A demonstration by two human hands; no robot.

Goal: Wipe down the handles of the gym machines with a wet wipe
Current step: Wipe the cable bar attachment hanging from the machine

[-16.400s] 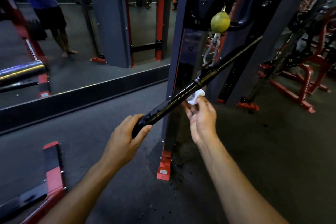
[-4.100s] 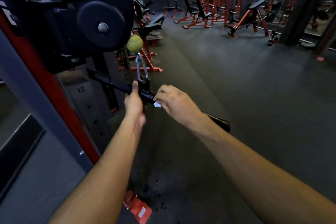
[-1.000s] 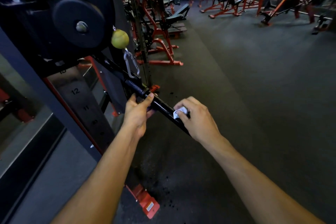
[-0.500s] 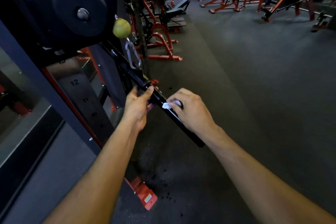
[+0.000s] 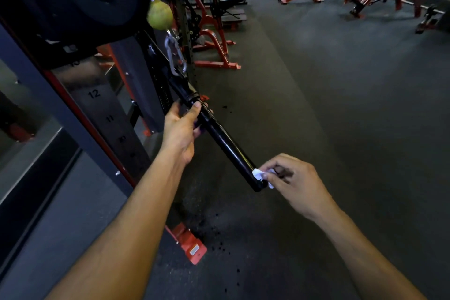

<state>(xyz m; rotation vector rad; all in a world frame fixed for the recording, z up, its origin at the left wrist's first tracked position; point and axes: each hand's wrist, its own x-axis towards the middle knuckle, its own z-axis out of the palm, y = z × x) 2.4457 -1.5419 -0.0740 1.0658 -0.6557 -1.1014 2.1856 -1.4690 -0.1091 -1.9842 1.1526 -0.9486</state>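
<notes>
Both hands: you have each of them busy on the bar.
Left hand: wrapped around the black handle bar just below the carabiner.
Right hand: pinching the wet wipe against the bar's free end.
Bar axis: slants from the carabiner down toward you.
Nearer hand: your right; the unwiped length, by my judgement, lies back up toward the carabiner.

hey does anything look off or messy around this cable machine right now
Two things stand out. Dark specks and crumbs are scattered on the floor beside the machine's red foot, like loose debris. A yellow-green ball hangs above the carabiner that carries the black bar, and it looks worn. Nothing else seems askew.
</notes>
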